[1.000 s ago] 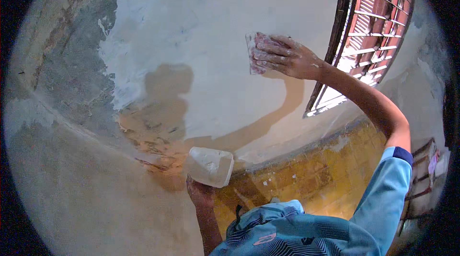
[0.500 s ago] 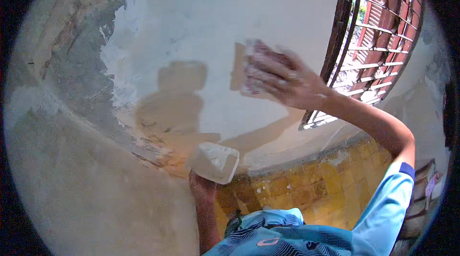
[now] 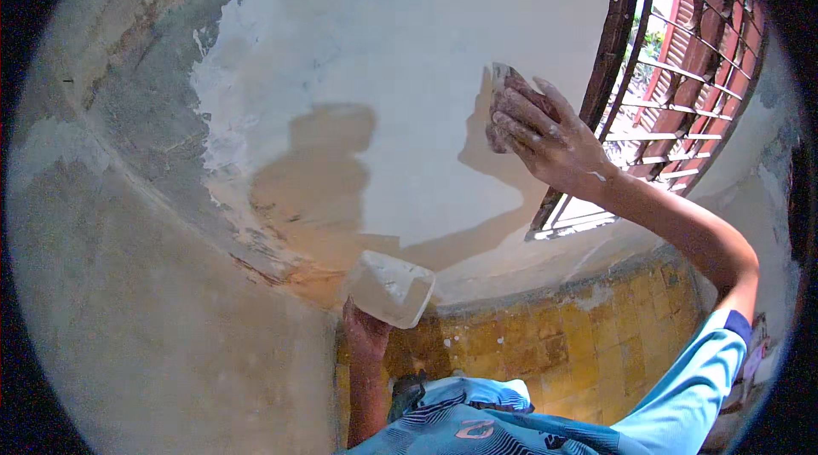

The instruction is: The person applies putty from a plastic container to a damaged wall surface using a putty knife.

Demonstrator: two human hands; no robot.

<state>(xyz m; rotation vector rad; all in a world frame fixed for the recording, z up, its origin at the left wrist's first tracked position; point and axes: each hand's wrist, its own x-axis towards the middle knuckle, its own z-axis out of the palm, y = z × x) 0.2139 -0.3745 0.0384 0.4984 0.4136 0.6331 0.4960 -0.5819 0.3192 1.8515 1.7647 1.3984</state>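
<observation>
My right hand (image 3: pixel 554 144) is raised in front of the white-coated wall (image 3: pixel 409 46), close to the barred window. Its fingers are wrapped around a flat, plaster-smeared putty spreader (image 3: pixel 501 127), whose thin edge points to the left; whether it touches the wall I cannot tell. White smears mark the fingers and wrist. Lower down, my left hand (image 3: pixel 366 331) grips a white plastic container (image 3: pixel 394 289) with rounded corners from below. A shadow lies across part of the container's inside, and how much it holds is unclear.
A dark-framed window (image 3: pixel 609 46) with metal bars and reddish shutters stands at the right. Bare grey plaster (image 3: pixel 158 97) borders the white coat at the left, beside an adjoining wall (image 3: pixel 187 310). Yellow tiles (image 3: pixel 545 344) lie below. Shadows fall across the wall.
My right hand has moved right with the spreader, toward the window, and is tilted more upright. The left hand still holds the container. The view has shifted slightly.
</observation>
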